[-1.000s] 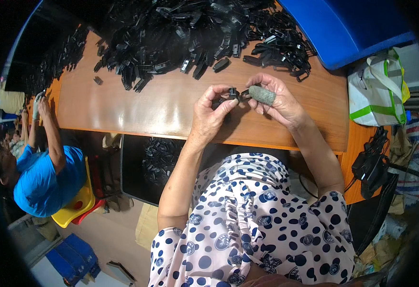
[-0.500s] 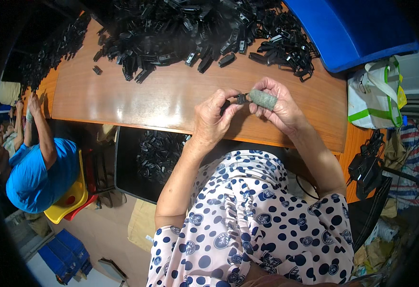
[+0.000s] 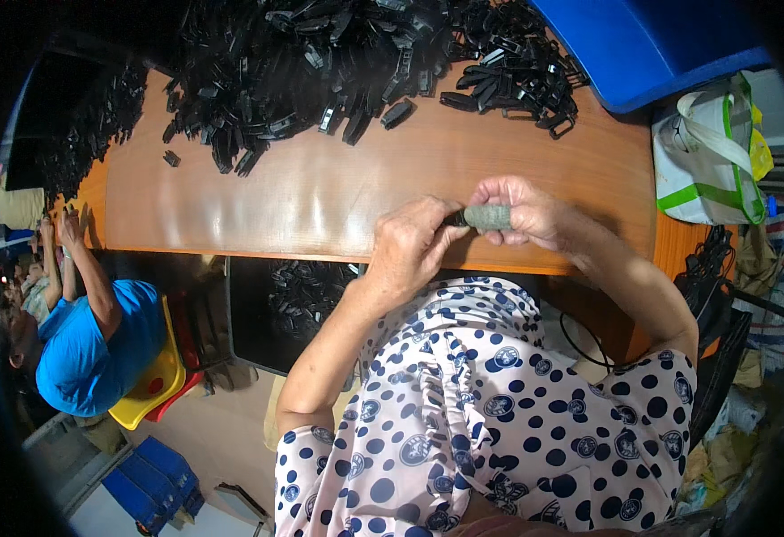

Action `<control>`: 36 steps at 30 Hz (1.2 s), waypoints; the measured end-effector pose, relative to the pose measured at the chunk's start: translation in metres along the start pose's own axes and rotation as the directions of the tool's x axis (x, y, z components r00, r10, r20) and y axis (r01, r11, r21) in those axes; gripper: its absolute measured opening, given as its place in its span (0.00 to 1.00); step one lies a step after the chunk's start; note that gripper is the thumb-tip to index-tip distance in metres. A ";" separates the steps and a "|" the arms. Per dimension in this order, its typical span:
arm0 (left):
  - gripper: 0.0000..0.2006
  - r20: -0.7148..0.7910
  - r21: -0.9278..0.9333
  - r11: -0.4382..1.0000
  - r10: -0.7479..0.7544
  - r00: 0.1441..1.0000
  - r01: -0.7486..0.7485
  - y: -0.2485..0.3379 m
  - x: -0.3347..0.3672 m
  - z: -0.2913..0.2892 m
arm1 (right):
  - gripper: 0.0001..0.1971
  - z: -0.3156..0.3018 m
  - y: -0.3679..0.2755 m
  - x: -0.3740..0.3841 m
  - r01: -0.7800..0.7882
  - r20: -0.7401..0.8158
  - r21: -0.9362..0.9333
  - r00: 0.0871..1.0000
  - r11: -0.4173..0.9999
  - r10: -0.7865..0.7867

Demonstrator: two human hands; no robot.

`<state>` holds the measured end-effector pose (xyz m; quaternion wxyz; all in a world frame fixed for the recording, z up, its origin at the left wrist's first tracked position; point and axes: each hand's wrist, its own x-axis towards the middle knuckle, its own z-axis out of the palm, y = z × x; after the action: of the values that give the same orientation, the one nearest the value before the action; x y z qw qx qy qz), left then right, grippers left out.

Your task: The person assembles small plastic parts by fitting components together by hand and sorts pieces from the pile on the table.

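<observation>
Left hand point(image 3: 413, 242) pinches a black part point(image 3: 455, 217); right hand point(image 3: 532, 216) at its three o'clock, grip hidden; two-handed working seemingly underway, calling for steadiness.

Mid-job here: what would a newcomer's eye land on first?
Probably the pile of black parts, heaped along the far side of the table. Next, likely the grey sleeve on the right grip, near the picture's middle. Then the bright blues: a co-worker's shirt at left, and a large blue object cut off at upper right.
</observation>
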<state>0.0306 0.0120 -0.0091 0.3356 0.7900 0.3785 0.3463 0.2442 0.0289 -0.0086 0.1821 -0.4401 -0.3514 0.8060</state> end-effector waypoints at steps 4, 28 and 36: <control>0.11 0.056 -0.341 0.884 -0.319 0.946 0.318 0.011 -0.005 0.004 | 0.19 0.001 0.009 -0.005 -0.027 0.146 0.252 0.989 0.967 -0.010; 0.11 -0.010 -0.627 0.543 -0.722 0.692 0.558 -0.015 -0.157 -0.095 | 0.15 0.131 0.026 0.066 0.203 0.450 -0.341 0.893 0.918 -0.030; 0.14 -0.220 0.323 0.894 -0.248 0.943 0.311 -0.027 -0.083 -0.097 | 0.16 -0.015 -0.041 0.015 0.163 -0.076 -0.941 0.753 0.297 -0.654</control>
<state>-0.0957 -0.0176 -0.0028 0.2008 0.7413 0.5721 0.2880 0.2477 0.0721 0.0071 0.2017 -0.5294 -0.7730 0.2854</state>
